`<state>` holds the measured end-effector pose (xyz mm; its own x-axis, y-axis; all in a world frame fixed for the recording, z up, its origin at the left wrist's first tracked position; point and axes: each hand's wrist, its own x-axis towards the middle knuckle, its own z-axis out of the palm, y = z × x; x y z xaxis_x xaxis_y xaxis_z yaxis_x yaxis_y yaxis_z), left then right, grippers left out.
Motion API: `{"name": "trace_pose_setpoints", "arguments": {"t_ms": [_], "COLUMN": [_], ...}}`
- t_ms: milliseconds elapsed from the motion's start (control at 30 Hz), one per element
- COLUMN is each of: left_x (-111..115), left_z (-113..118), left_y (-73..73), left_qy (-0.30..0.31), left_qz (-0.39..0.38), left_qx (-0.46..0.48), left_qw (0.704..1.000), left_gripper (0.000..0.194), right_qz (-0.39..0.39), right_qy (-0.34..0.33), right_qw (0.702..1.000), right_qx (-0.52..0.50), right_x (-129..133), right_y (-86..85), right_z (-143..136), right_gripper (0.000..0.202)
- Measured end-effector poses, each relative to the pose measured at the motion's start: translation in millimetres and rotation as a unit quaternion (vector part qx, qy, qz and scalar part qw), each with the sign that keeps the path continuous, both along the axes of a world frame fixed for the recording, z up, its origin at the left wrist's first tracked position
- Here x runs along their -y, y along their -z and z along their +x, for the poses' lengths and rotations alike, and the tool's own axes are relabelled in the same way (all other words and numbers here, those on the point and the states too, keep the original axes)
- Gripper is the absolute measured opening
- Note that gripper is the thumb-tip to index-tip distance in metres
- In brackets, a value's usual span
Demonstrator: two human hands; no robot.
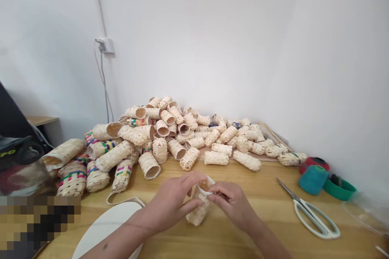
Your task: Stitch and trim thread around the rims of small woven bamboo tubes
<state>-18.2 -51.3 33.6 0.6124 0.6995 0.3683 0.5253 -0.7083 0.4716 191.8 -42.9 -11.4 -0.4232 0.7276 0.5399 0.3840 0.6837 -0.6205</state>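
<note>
A small woven cylinder (197,212) of pale strips stands slightly tilted over the wooden table, its open rim facing up. Around its upper left side wrap the fingers and thumb of my left hand (174,200). Thumb and fingertips of my right hand (232,202) pinch the rim from the right. Behind both hands lies a large pile of similar woven cylinders (161,149), mostly pale, some with coloured bands.
White-handled scissors (316,218) lie open at the right, near a teal thread spool (313,179) and a green round container (339,189). A white round object (106,226) with a strap is under my left forearm. Black items stand far left.
</note>
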Motion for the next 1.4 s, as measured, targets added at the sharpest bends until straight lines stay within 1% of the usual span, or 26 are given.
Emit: {"name": "trace_pose_setpoints", "arguments": {"t_ms": [67,100,167,267,367,467,567,667,800,967,1067,1200,1267,1333,1400], "left_x": [-14,-22,-36,-50,-52,-49,-46,-45,-45,-43,-44,-44,-44,-42,-41], "left_z": [11,14,14,10,5,2,1,0,-1,-2,-3,-3,-3,-2,-2], "left_y": [0.5,2.1,6.3,13.7,21.6,28.5,31.6,31.3,30.1,29.4,29.6,29.8,29.4,28.5,27.2], "left_qy": [0.022,0.036,0.065,0.087,0.098,0.093,0.102,0.115,0.106,0.087,0.08,0.073,0.07,0.072,0.082], "left_qz": [-0.037,-0.055,-0.096,-0.16,-0.202,-0.231,-0.229,-0.211,-0.183,-0.154,-0.147,-0.15,-0.15,-0.148,-0.141], "left_qx": [0.012,0.032,0.096,0.198,0.248,0.269,0.259,0.246,0.226,0.222,0.233,0.232,0.229,0.223,0.212], "left_qw": [0.999,0.997,0.989,0.963,0.943,0.93,0.933,0.939,0.951,0.959,0.958,0.958,0.959,0.961,0.964], "left_gripper": [0.022,0.017,0.023,0.027,0.028,0.029,0.028,0.027,0.029,0.024,0.022,0.022,0.024,0.024,0.024], "right_qz": [-0.017,-0.03,-0.055,-0.074,-0.077,-0.068,-0.048,-0.029,-0.009,0.003,0.061,0.153,0.164,0.159,0.165], "right_qy": [0.0,0.012,0.052,0.104,0.119,0.119,0.116,0.108,0.104,0.115,0.112,0.095,0.112,0.137,0.139], "right_qw": [0.999,0.998,0.993,0.982,0.981,0.986,0.989,0.992,0.994,0.993,0.992,0.983,0.979,0.978,0.976], "right_qx": [-0.028,-0.047,-0.091,-0.139,-0.129,-0.099,-0.074,-0.057,-0.042,-0.028,0.006,0.046,0.034,0.013,0.008], "right_x": [-1,-2,-6,-10,-10,-7,-3,-1,1,6,5,0,-2,-2,-1], "right_y": [0.9,1.4,2.0,1.1,-0.5,-1.2,-1.7,-2.3,-3.3,-8.2,-8.1,-1.2,2.2,3.5,2.6], "right_z": [1,2,6,11,12,9,5,2,0,-2,-1,0,0,0,0], "right_gripper": [0.022,0.02,0.023,0.029,0.025,0.023,0.022,0.022,0.023,0.025,0.029,0.034,0.029,0.018,0.013]}}
